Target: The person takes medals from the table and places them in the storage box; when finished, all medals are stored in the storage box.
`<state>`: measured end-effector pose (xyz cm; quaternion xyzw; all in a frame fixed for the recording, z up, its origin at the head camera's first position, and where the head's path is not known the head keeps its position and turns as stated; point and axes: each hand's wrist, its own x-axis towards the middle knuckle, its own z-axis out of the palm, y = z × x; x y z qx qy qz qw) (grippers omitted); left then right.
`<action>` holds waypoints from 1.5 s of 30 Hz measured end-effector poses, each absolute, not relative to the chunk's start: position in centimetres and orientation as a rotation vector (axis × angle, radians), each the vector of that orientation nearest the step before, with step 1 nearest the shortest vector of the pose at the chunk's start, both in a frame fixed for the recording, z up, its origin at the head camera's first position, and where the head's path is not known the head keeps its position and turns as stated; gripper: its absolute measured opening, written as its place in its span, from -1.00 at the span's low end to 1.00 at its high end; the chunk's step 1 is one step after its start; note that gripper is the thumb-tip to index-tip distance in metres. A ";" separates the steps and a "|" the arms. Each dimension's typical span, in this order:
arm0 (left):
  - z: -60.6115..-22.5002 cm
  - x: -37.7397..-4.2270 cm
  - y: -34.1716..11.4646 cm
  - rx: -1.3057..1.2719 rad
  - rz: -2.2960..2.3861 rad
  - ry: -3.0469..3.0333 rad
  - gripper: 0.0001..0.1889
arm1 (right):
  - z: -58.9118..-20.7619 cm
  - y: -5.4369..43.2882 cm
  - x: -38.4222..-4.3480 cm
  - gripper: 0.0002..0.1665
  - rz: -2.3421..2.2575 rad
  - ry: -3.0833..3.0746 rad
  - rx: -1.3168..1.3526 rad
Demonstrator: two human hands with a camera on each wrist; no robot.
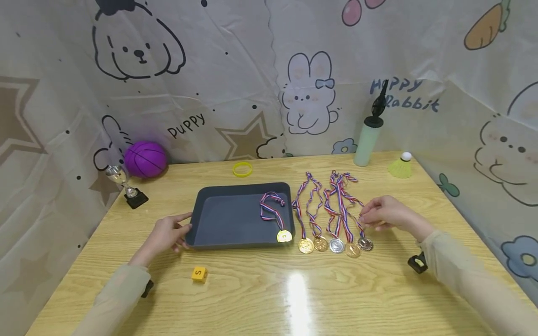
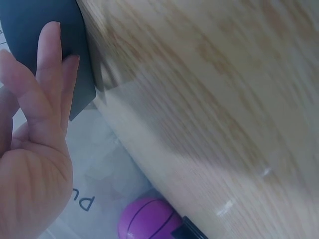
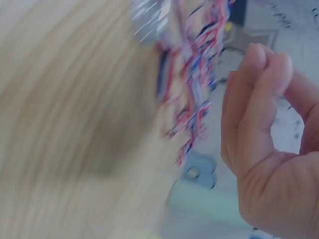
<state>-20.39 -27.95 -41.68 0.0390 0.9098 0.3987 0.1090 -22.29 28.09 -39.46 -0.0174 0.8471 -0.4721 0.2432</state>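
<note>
A dark grey tray [image 1: 235,219] holds one gold medal [image 1: 284,236] with its striped ribbon at the right end. My left hand [image 1: 166,233] touches the tray's left side; in the left wrist view its fingers [image 2: 49,64] lie nearly straight against the wall. Right of the tray lie several medals in a row, among them a silver medal [image 1: 336,245] and a dark medal [image 1: 365,243] at the far right. Over that last ribbon hovers my right hand [image 1: 386,213], fingers bent, thumb near the fingertips. The right wrist view shows no ribbon between them.
At the back left are a purple ball [image 1: 145,159] and a trophy cup [image 1: 126,186]. A yellow ring [image 1: 242,169] lies behind the tray. A pale green pump [image 1: 367,142] and a shuttlecock [image 1: 401,166] stand back right. An orange cube [image 1: 199,275] lies in front.
</note>
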 end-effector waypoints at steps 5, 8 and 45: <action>-41.6 -20.2 -28.0 0.104 1.171 2.675 -0.46 | -40.5 29.5 -21.8 -0.54 -1.197 2.340 0.018; -41.4 -20.1 -27.9 0.100 1.167 2.680 -0.46 | -41.2 29.4 -21.6 -0.47 -1.173 2.329 0.053; -41.9 -20.3 -27.7 0.082 1.204 2.667 -0.46 | -42.0 29.6 -21.9 -0.82 -1.596 2.170 0.054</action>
